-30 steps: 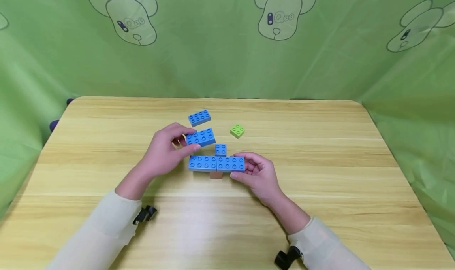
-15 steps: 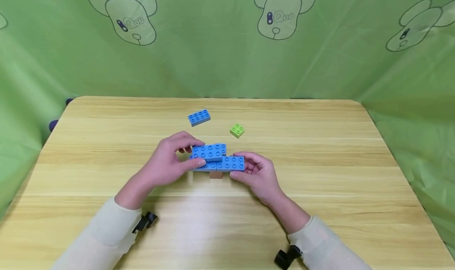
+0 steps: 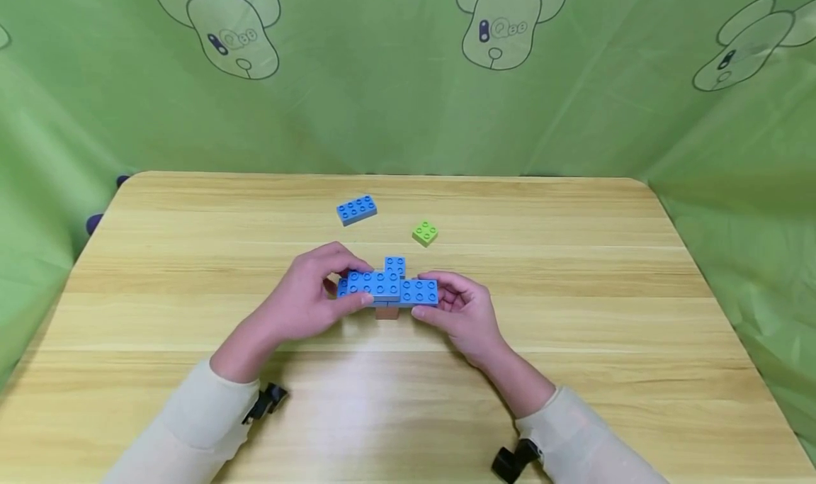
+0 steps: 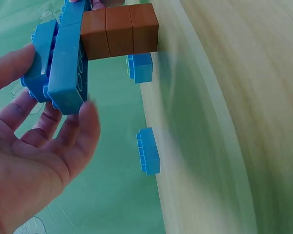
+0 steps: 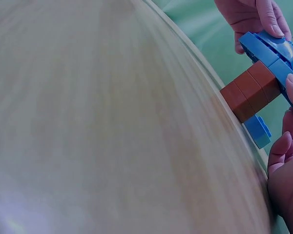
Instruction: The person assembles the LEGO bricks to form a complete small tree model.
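Note:
My left hand (image 3: pixel 304 294) pinches a long blue building brick (image 3: pixel 373 285) between thumb and fingers. That brick lies over two blue bricks set end to end, straddling their seam; in the left wrist view a narrow gap with studs shows between the layers. With thumb and fingers, my right hand (image 3: pixel 462 317) holds the right end of the lower blue row (image 3: pixel 419 293). A column of brown bricks (image 4: pixel 119 31) supports the row from below, mostly hidden in the head view. Behind the row sits a small square blue brick (image 3: pixel 395 263).
Farther back on the wooden table (image 3: pixel 574 257) lie a loose long blue brick (image 3: pixel 357 210) and a small lime green brick (image 3: pixel 425 234). A green curtain (image 3: pixel 382 101) with printed animal heads hangs behind the table.
My left hand has brought its blue brick toward me, slightly right and down, from behind the row to on top of it. The brick has straightened. My right hand has stayed in place.

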Demonstrator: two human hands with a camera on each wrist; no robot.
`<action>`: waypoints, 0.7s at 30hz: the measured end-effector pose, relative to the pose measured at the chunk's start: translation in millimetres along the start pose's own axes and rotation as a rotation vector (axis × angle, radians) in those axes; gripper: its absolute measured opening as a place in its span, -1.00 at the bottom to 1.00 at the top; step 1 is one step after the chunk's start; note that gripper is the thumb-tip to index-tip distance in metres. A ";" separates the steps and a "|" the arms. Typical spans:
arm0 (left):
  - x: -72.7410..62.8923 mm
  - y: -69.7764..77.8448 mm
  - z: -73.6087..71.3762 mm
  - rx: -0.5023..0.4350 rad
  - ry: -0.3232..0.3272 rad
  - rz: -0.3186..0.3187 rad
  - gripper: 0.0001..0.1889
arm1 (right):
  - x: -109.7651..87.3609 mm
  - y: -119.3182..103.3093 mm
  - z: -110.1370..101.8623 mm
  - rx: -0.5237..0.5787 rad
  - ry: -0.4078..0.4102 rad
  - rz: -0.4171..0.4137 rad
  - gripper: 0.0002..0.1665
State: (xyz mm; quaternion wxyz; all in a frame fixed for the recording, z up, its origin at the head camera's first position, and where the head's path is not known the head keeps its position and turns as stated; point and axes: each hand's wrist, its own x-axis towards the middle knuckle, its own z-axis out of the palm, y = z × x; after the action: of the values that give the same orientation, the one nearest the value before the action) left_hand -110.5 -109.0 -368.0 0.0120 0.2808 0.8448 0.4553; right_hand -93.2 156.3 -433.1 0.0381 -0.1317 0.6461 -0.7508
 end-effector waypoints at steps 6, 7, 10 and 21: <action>1.5 3.6 0.3 0.008 -0.001 -0.010 -0.71 | 0.5 0.1 0.4 -0.026 0.006 0.011 -0.45; 1.8 4.0 0.5 0.010 -0.001 -0.011 -0.71 | 0.5 0.4 0.4 -0.029 0.008 0.011 -0.45; 2.2 6.1 1.4 0.015 0.001 -0.009 -0.72 | 0.1 0.4 0.5 -0.031 0.017 0.013 -0.46; 3.0 3.4 6.4 0.024 0.025 0.028 -0.72 | 0.6 -3.1 1.6 -0.031 0.002 -0.007 -0.47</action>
State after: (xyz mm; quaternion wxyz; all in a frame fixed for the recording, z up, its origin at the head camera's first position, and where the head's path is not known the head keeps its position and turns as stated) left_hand -109.7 -101.3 -368.4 -0.0081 0.2869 0.8463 0.4488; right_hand -93.0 155.2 -429.8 0.0328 -0.1336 0.6575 -0.7408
